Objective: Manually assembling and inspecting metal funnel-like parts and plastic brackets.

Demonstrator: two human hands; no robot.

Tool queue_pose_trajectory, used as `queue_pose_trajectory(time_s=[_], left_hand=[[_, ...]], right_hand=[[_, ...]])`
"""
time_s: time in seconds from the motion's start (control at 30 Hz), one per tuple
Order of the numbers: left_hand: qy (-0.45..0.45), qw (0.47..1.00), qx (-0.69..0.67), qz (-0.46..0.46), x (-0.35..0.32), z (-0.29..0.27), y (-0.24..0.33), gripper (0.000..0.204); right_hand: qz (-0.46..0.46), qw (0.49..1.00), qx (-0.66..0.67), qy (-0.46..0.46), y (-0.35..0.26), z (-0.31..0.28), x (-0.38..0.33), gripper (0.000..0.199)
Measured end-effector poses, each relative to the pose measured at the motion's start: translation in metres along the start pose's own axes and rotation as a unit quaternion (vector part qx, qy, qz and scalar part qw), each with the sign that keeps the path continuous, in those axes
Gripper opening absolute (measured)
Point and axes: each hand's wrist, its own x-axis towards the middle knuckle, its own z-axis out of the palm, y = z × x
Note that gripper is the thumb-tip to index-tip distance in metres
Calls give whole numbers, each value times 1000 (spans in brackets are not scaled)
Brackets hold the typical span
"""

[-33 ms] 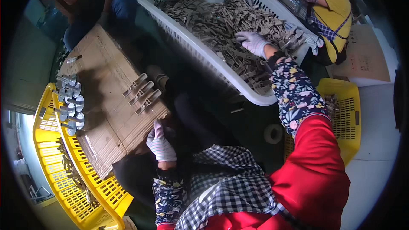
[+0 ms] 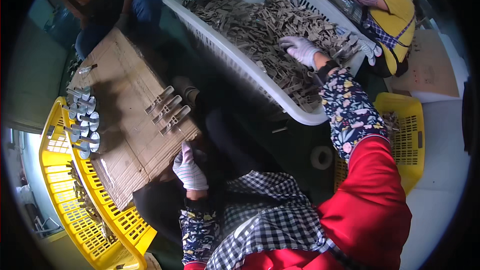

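Nothing has really moved since the earlier frame — same pose, both hands parked where they were. The right hand [image 2: 301, 49] in its white glove is down in the white basket [image 2: 235, 62], fingers spread flat over the heap of small grey-brown pieces [image 2: 260, 25], near the basket's right-hand wall; spread like that it isn't clamped on anything I can make out. The left hand [image 2: 189, 169] in a striped glove rests at the near edge of the cardboard board [image 2: 127, 120], fingers together, and I can't tell if it's pinching anything.

What could go wrong, as I see it:
- The three grey parts [image 2: 167, 109] lie side by side close to the board's right edge, just above the left hand — one nudge of the board and they slide off into the dark gap.
- The round silver pieces [image 2: 82, 120] are lined up right on the board's left edge over the yellow crate [image 2: 75, 195]; a tilt drops them in.
- Another person's gloved hand [image 2: 367, 47] is working the same basket wall, so the two could bump while grabbing.
- A blind scoop may pull up a tangle, not one piece.
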Motion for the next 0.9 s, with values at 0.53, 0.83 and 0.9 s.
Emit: queue_pose_trajectory(time_s=[0.53,0.83,0.9], left_hand=[[-39,997,3,-66,-7,-10,6,31],[-17,995,-32,-92,-11,-31,17,31],[-26,994,-24,-100,-10,-28,20,32]], right_hand=[[125,916,-368,-97,-41,34,22,50],[15,990,98,102,-200,43,17,18],[-55,988,141,27,-233,74,25,25]])
